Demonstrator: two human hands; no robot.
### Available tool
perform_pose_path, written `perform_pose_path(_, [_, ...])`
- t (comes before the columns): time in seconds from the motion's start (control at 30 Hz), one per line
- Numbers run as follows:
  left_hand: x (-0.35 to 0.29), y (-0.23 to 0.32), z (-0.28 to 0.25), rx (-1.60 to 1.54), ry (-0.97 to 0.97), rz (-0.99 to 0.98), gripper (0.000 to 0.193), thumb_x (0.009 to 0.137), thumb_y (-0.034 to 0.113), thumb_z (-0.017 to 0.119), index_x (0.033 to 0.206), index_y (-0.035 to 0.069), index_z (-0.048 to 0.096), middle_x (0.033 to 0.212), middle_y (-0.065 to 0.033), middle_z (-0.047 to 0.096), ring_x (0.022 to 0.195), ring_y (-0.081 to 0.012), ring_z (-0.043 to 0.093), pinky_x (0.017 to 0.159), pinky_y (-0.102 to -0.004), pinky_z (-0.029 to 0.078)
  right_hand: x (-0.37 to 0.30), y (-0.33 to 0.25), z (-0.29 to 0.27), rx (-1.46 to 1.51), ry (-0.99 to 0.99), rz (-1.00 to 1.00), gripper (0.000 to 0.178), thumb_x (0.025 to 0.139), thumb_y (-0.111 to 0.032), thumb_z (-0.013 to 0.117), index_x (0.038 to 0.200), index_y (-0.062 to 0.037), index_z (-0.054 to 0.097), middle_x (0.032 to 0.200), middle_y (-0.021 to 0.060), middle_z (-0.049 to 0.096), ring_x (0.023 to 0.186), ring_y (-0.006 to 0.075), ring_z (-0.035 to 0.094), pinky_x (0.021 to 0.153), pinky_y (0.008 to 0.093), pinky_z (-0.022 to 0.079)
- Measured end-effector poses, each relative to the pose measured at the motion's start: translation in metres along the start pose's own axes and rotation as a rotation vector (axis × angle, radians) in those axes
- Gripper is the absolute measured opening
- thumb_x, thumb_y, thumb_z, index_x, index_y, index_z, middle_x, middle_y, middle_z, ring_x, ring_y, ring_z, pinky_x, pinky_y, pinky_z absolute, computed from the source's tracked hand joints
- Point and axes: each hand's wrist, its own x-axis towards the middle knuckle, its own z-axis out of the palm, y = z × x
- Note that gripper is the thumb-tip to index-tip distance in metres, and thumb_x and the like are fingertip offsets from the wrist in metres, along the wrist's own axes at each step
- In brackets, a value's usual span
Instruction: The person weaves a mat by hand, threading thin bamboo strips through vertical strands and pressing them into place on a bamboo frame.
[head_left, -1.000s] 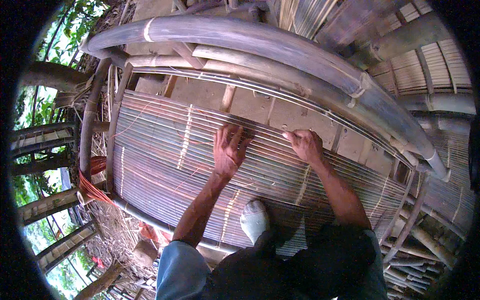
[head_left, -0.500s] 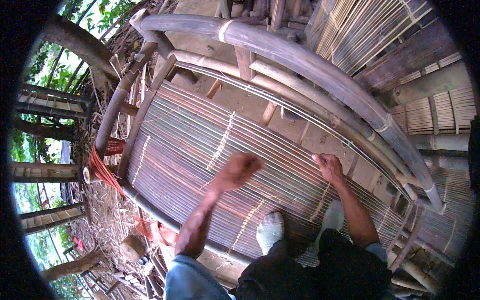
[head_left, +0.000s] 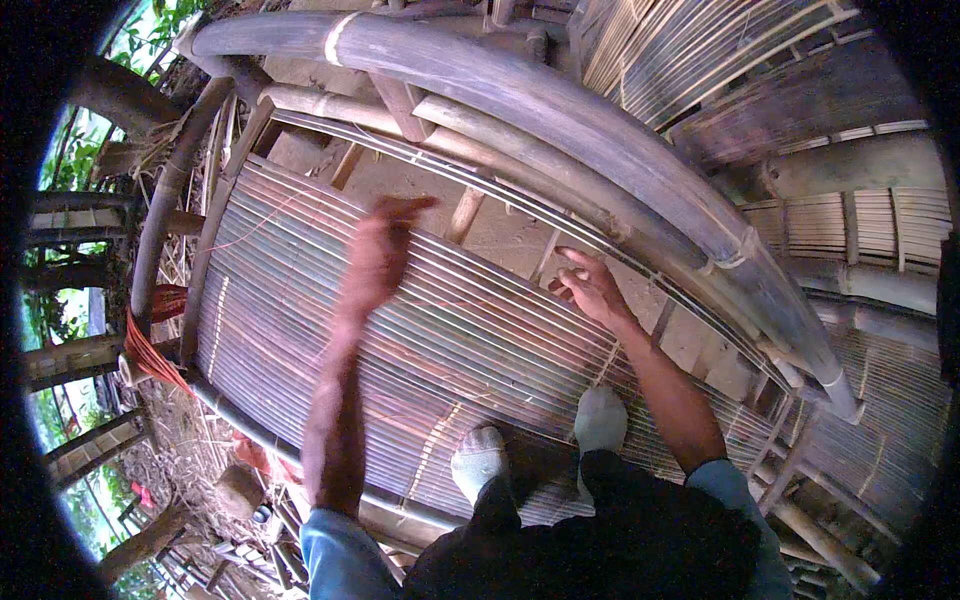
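Slim parallel slats form a bench-like bamboo platform [head_left: 300, 290], crossed by rows of pale binding. Over its far part reaches my left hand [head_left: 383, 255], smeared by motion; one finger points right, but its grip is unclear. My right hand [head_left: 592, 287] hovers by the far slat edge with fingers bent and apart, and nothing shows in it. Thin pale strips [head_left: 470, 178] run along the far side of the frame, beyond both hands. My feet in light socks [head_left: 480, 462] stand on the slats.
A thick bamboo rail [head_left: 560, 95] curves across the far side. Orange-red cloth [head_left: 152, 350] is tied at the frame's left corner. Dry litter and a cut log [head_left: 240, 490] lie at the left. Slatted panels [head_left: 700, 60] stand at the far right.
My left hand has moved away from me and left, toward the far slat edge. My right hand has shifted along that edge, its fingers opening out. The view has also shifted.
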Motion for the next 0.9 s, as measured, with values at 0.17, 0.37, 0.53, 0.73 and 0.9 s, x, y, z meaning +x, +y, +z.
perform_pose_path(0.17, [0.012, 0.011, 0.172, 0.457, -0.201, -0.002, 0.013, 0.08, 0.016, 0.065, 0.089, 0.006, 0.065, 0.089, -0.0178, 0.068, 0.079, -0.0352, 0.068, 0.071, -0.0474, 0.056, 0.038, 0.043, 0.014, -0.148, 0.023, -0.033, 0.039, 0.089, -0.012, 0.061, 0.125, 0.0013, 0.056, 0.085, 0.0162, 0.071, 0.072, 0.02, 0.068, 0.066, 0.0353, 0.054])
perform_pose_path(0.37, [0.001, 0.012, 0.179, 0.443, -0.19, 0.053, 0.021, 0.08, 0.025, 0.069, 0.088, 0.005, 0.068, 0.083, -0.0206, 0.069, 0.077, -0.0365, 0.071, 0.069, -0.0461, 0.058, 0.012, 0.006, 0.019, 0.055, 0.027, -0.009, 0.009, 0.087, -0.008, 0.064, 0.09, -0.0001, 0.067, 0.078, 0.0131, 0.067, 0.077, 0.0222, 0.068, 0.07, 0.0354, 0.054])
perform_pose_path(0.53, [0.01, 0.037, 0.135, -0.222, -0.354, -0.181, 0.041, 0.077, 0.014, 0.068, 0.116, 0.007, 0.056, 0.091, -0.0207, 0.069, 0.071, -0.0327, 0.068, 0.062, -0.0415, 0.057, -0.025, -0.015, -0.003, -0.125, 0.22, -0.414, 0.013, 0.091, -0.016, 0.066, 0.091, -0.003, 0.068, 0.096, 0.0094, 0.068, 0.086, 0.0166, 0.065, 0.077, 0.0318, 0.05])
perform_pose_path(0.73, [-0.021, 0.055, 0.135, -0.54, -0.505, -0.143, 0.095, 0.071, -0.001, 0.073, 0.153, 0.01, 0.026, 0.083, -0.0137, 0.069, 0.075, -0.0217, 0.063, 0.071, -0.0346, 0.055, -0.049, -0.053, 0.0, -0.156, 0.0, -0.322, 0.018, 0.097, -0.019, 0.06, 0.102, -0.0039, 0.069, 0.09, 0.0066, 0.067, 0.087, 0.0119, 0.061, 0.075, 0.0281, 0.048])
perform_pose_path(0.9, [-0.043, 0.066, 0.058, 0.271, -0.119, 0.132, 0.035, 0.078, 0.016, 0.078, 0.109, 0.007, 0.068, 0.082, -0.0104, 0.07, 0.084, -0.0303, 0.064, 0.086, -0.0395, 0.048, -0.034, -0.05, -0.009, -0.33, 0.017, -0.187, 0.023, 0.095, -0.024, 0.064, 0.1, -0.0022, 0.071, 0.093, 0.0093, 0.067, 0.086, 0.0153, 0.062, 0.075, 0.0302, 0.049])
